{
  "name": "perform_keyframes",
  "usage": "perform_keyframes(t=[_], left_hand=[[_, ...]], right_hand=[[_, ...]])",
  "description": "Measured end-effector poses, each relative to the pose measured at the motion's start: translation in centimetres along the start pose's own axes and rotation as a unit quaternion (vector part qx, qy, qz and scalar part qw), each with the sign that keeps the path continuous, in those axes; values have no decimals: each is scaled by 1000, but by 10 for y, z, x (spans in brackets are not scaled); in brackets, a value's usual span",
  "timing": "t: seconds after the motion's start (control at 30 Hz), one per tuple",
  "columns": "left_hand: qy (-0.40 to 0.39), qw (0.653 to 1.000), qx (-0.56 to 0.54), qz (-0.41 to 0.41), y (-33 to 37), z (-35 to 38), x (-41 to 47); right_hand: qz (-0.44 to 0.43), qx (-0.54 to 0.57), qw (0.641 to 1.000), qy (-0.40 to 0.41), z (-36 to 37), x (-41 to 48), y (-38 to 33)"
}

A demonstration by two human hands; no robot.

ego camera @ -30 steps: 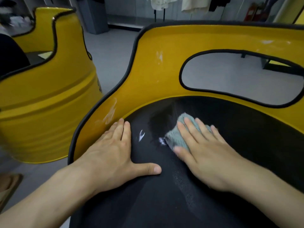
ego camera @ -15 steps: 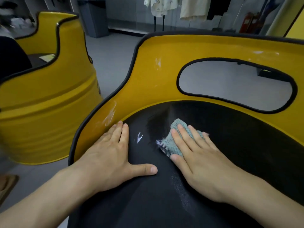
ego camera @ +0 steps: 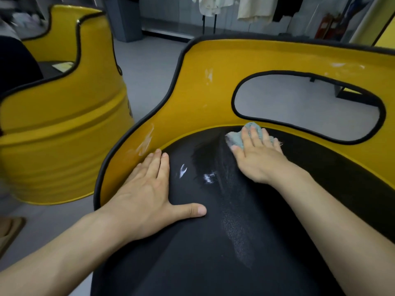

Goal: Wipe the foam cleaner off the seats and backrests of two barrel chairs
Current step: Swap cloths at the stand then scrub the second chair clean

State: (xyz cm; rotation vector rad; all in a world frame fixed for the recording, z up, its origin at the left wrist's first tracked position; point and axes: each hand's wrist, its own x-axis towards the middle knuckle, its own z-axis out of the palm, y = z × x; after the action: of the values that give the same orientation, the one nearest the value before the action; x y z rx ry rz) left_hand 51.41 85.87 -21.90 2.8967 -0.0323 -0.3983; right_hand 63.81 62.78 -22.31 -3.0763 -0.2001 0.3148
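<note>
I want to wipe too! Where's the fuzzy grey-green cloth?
Head view: fuzzy grey-green cloth under the right hand, at the black seat's back edge by the yellow backrest.

I'm seeing soft, even light glaring faintly on the yellow backrest (ego camera: 213, 103); left of it, everything is blurring and bowing.

The right hand (ego camera: 257, 155) has slid the blue-grey cloth (ego camera: 237, 138) away from the middle of the black seat (ego camera: 213, 253) to its far edge, where the cloth now touches the yellow backrest (ego camera: 203, 99). Where the cloth lay before, a small white patch of foam (ego camera: 209, 177) is now uncovered, with a darker wiped streak running from it toward the cloth.
</note>
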Motion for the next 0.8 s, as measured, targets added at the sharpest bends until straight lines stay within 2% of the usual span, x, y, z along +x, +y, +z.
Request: perform_keyframes(t=[0.07,0.17,0.27,0.37,0.53,0.6,0.67,0.73,0.8], left_hand=[[-4,1000,1,-2,1,-2,1],[-7,1000,9,-5,2,-3,2],[-2,1000,4,0,1,-3,1],[3,1000,-5,5,1,-2,-1],[1,1000,-1,5,-1,-1,0],[1,1000,0,5,-1,-1,0],[6,1000,-1,10,-1,-1,0],[7,1000,1,13,-2,0,1],[7,1000,2,12,-3,0,1]], right_hand=[[-49,-4,999,-10,0,-13,-23],[-167,13,986,-7,9,-39,-59],[-205,9,979,-6,12,-47,-55],[-184,-17,983,-9,7,-35,-23],[-48,-2,999,-2,-8,-12,52],[-51,11,998,-21,-11,-11,57],[-74,73,994,-23,-19,-16,55],[-67,170,982,54,-32,-26,60],[-32,201,963,174,-45,-38,73]])
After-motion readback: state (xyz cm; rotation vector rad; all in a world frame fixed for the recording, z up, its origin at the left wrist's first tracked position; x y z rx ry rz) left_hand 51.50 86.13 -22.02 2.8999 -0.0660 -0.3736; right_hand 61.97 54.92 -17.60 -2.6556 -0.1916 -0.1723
